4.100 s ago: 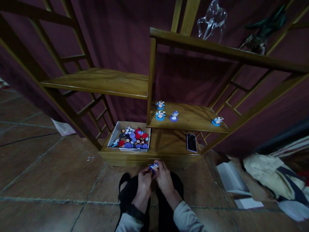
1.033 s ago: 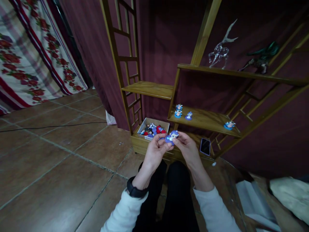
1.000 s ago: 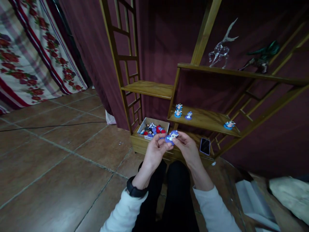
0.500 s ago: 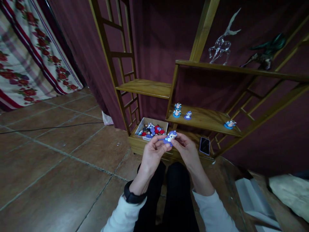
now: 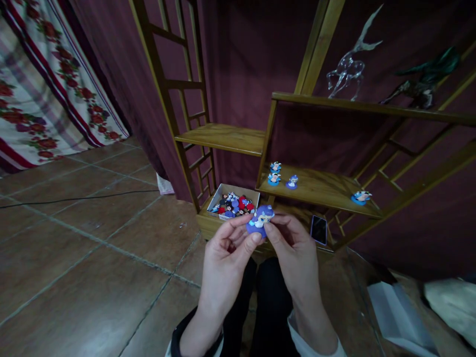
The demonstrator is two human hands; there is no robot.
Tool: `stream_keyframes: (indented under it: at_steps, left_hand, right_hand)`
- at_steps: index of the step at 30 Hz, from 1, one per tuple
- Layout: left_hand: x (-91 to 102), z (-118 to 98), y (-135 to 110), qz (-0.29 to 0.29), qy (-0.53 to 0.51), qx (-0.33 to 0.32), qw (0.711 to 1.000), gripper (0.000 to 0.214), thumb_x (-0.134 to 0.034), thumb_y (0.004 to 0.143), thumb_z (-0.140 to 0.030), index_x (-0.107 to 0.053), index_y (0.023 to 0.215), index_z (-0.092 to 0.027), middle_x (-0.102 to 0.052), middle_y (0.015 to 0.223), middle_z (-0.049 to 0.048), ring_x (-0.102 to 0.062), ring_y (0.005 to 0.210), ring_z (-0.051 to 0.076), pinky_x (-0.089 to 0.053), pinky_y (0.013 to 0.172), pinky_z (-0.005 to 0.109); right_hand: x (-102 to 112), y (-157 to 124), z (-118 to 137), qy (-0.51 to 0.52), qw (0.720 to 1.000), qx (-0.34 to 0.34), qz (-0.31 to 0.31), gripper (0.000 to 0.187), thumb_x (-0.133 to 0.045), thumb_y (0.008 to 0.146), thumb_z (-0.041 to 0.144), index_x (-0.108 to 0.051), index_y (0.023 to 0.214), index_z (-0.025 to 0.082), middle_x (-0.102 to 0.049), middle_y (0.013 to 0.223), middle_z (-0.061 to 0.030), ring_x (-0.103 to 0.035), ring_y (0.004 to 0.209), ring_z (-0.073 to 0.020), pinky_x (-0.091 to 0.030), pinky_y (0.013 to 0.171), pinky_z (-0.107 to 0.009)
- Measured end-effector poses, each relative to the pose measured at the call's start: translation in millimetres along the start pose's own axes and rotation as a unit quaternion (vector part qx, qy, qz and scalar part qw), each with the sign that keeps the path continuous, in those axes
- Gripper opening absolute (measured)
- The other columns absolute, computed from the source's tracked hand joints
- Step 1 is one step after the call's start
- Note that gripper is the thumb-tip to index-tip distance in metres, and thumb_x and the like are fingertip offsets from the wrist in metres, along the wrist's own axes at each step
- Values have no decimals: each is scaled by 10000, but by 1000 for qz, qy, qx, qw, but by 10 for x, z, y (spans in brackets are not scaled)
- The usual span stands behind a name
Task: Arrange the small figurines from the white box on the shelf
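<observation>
A small purple-and-white figurine (image 5: 261,221) on a purple base is held up between both hands, in front of the shelf unit. My left hand (image 5: 232,253) pinches its base from the left, thumb in front. From the right, my right hand (image 5: 292,248) grips it with thumb and fingers. Beyond the hands, a white box (image 5: 216,199) holds many small figurines in red, purple, black and blue. On the wooden shelf (image 5: 320,187) stand a purple figurine (image 5: 292,182) and two blue-based figurines (image 5: 274,178) at the left, with another blue-based figurine (image 5: 360,198) at the right end.
A phone (image 5: 319,230) lies on the lower board at right. A clear glass deer (image 5: 347,74) and a dark green statue (image 5: 424,79) stand on the upper shelf. An open white box (image 5: 399,315) and a pale bundle (image 5: 451,305) are on the floor at right.
Both hands have come closer to the camera with the purple figurine between them, so it looks larger. The view has shifted slightly. The figurines on the shelf have stayed put.
</observation>
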State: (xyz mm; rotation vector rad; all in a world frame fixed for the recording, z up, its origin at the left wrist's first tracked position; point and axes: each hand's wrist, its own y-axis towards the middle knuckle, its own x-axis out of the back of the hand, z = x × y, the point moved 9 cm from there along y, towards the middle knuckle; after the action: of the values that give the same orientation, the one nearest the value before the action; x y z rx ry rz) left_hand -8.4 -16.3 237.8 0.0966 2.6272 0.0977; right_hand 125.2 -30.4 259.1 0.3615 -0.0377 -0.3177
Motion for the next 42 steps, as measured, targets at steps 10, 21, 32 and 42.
stream_keyframes:
  at_steps: [10,21,32,42]
  left_hand:
    - [5,199,75,11,-8,25,1000,323,-725,675,-214,-612,971,-152,-695,949,63,-650,877,176,-538,778,295]
    - [-16,294,72,31,-18,44,998,289,-713,693,-208,-579,942,-151,-693,926,56,-650,840,156,-537,777,297]
    - [77,382,178,28,-58,87,994,278,-723,684,-187,-594,925,-142,-691,815,14,-651,716,91,-532,740,220]
    - [87,449,139,27,-30,61,997,278,-711,696,-201,-568,926,-138,-693,862,42,-648,763,118,-526,773,271]
  right_hand:
    - [46,-9,-253,-30,999,-9,-14,136,-596,799,330,-604,860,209,-658,900,-38,-621,822,-178,-504,736,-301]
    - [80,-39,-274,-49,999,-3,-13,138,-580,808,331,-600,849,201,-654,883,-32,-617,818,-175,-492,732,-294]
    - [48,24,-133,-109,994,27,-15,126,-514,835,277,-617,858,207,-647,864,-22,-604,805,-159,-470,735,-273]
    - [-1,-9,-353,-79,996,-15,43,232,-583,793,310,-600,1008,225,-661,1014,-49,-622,910,-193,-490,803,-319]
